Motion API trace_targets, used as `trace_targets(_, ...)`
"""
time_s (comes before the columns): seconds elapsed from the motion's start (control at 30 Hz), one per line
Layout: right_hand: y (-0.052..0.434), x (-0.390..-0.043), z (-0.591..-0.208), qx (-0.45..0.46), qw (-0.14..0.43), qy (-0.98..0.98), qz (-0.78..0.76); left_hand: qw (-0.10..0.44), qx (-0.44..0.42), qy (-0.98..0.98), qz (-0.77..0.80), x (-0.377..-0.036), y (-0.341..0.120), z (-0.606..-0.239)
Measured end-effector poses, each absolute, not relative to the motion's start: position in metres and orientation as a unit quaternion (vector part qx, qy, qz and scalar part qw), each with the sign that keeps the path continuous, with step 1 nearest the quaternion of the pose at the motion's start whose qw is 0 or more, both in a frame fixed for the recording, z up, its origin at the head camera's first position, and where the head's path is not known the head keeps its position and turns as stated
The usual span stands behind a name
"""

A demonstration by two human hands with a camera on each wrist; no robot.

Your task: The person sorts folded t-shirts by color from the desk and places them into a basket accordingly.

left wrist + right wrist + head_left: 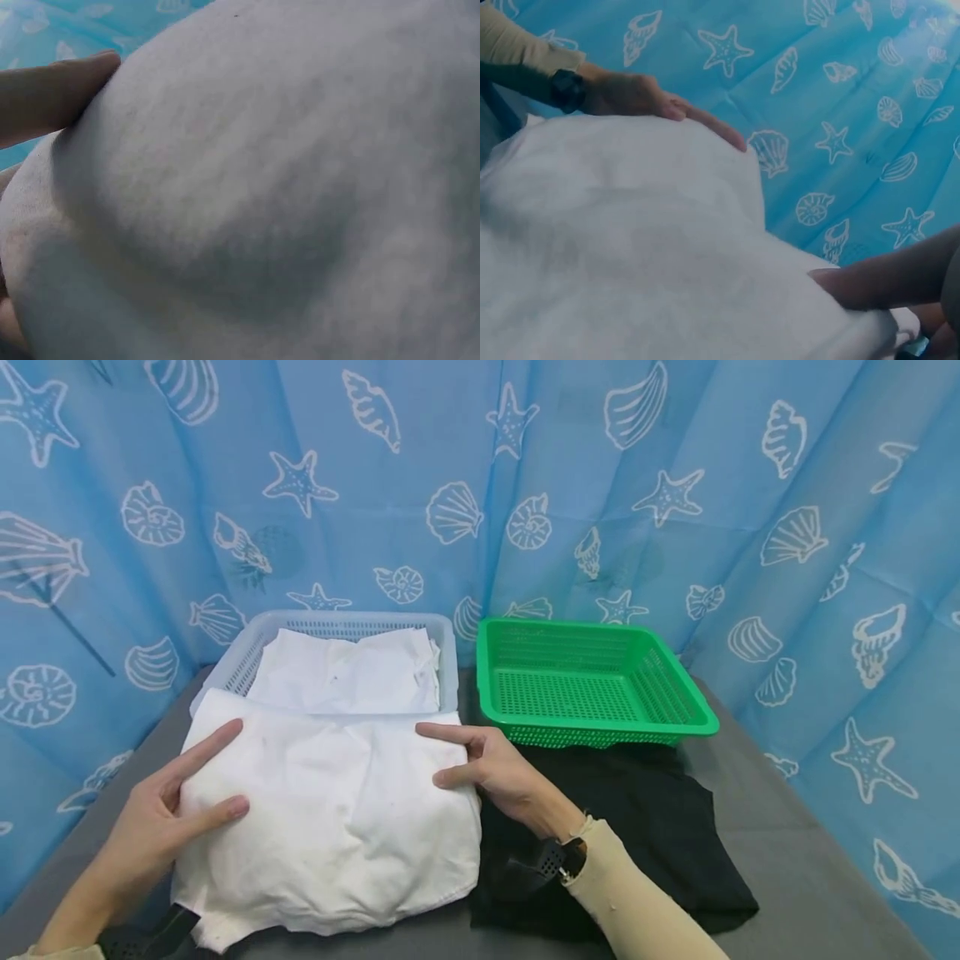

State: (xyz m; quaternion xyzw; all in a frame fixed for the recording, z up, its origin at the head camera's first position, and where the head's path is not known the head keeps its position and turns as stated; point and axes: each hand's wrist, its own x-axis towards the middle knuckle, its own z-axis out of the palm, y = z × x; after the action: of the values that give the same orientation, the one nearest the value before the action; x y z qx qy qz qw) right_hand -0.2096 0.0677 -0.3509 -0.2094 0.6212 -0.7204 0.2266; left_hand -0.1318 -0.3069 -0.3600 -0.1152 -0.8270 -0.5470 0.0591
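A folded white cloth (330, 818) lies on the grey bench (787, 852) in front of the person, its far edge just touching the near rim of a pale basket (247, 652); the left hand (161, 814) rests on the cloth's left side with fingers straight and spread, pressing flat and gripping nothing; the right hand (487, 764) lies on the cloth's right edge, index finger stretched along the top and the other fingers loosely bent against the side, released rather than clenched. The pale basket holds more white cloth (348, 672), loosely piled; beside it on the right stands a green basket (675, 693), the two just apart. A black cloth (645, 827) is spread on the bench under the right forearm, reaching to the green basket's near wall and touching the white cloth's right edge. A blue curtain (480, 468) printed with shells and starfish hangs behind the bench; the left wrist view shows little but white fabric and one fingertip.
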Motion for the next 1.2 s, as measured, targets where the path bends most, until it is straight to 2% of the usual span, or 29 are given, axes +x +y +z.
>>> trace_targets(0.33,0.071,-0.240,-0.306,-0.226,0.085,0.699,-0.673,0.083,-0.119,-0.861,-0.488,-0.163,-0.314,-0.323)
trace_targets(0.6,0.059,-0.298,-0.265,-0.230,0.060,0.758,-0.607,0.026,-0.149,-0.898,-0.414,-0.221,-0.327,-0.281)
trace_targets(0.87,0.041,-0.354,-0.243,-0.204,0.000,0.759,-0.618,0.022,-0.122,-0.911,-0.392,-0.287,-0.329,-0.244)
trace_targets(0.97,0.034,-0.362,-0.244,-0.197,-0.008,0.753,-0.628,0.016,-0.110,-0.919,-0.379,-0.303,-0.330,-0.239)
trace_targets(1.2,0.018,-0.358,-0.254,-0.152,0.030,0.765,-0.626,-0.025,-0.084,-0.932,-0.351,-0.319,-0.343,-0.242)
